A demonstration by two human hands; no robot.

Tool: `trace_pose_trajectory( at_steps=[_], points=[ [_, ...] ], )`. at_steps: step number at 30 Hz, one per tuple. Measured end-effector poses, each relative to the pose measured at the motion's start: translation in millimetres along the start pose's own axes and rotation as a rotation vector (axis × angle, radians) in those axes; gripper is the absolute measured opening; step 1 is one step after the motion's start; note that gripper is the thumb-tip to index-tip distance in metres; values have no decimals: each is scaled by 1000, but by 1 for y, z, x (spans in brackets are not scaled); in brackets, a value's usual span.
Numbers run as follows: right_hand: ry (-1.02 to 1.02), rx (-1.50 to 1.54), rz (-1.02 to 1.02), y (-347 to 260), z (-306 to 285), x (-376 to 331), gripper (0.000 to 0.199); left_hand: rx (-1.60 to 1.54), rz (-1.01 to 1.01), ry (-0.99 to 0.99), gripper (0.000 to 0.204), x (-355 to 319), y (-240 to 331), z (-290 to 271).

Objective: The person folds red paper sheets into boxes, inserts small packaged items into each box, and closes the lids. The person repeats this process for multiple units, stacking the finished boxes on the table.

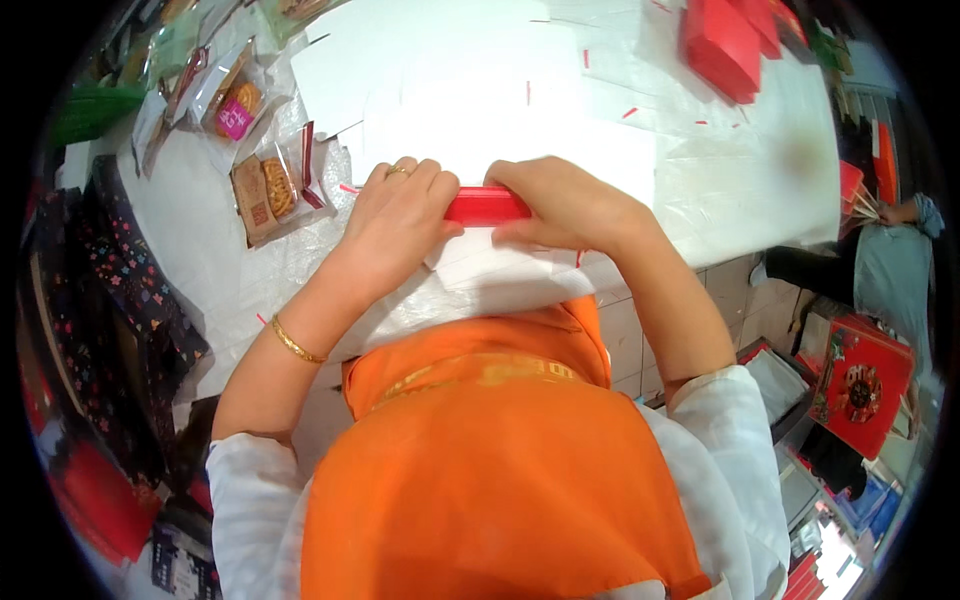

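A narrow red piece (488,208), probably a folded cardboard box, spans the gap between my hands at the near part of the white-covered table. My left hand (398,215) is closed around its left end, with the fingers over the top and the thumb below. Its right end is gripped by my right hand (562,205), thumb along the near side. Both palms hide the ends of the piece. Under it lies a white sheet (470,90). A thin red strip pokes out beside my left hand.
Clear-wrapped baked goods (272,190) lie left of my left hand, more behind them. Red boxes (722,50) stand at the far right of the table (740,210), and small red scraps are scattered about. Another person (890,250) holds something red at the right.
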State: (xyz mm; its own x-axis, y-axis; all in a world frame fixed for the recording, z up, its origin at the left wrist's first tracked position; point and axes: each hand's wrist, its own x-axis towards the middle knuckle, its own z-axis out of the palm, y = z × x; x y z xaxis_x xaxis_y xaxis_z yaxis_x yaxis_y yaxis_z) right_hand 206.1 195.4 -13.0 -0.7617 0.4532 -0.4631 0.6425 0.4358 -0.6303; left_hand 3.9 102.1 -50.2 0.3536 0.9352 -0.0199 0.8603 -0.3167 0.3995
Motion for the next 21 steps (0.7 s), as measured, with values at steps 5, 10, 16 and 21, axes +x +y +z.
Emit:
trace_pose_trajectory(
  at_steps=[5,10,16,21],
  points=[
    [517,27,-191,38,42,-63,54,15,73,110,25,-7,11,5],
    [597,-127,-221,49,68,-70,53,-101,-15,21,13,-2,29,4],
    [651,-172,-271,46,72,-68,47,-350,-291,-306,21,28,14,-16],
    [688,-307,-342,46,74,-65,34,-539,-248,-354,27,35,-10,-12]
  ],
)
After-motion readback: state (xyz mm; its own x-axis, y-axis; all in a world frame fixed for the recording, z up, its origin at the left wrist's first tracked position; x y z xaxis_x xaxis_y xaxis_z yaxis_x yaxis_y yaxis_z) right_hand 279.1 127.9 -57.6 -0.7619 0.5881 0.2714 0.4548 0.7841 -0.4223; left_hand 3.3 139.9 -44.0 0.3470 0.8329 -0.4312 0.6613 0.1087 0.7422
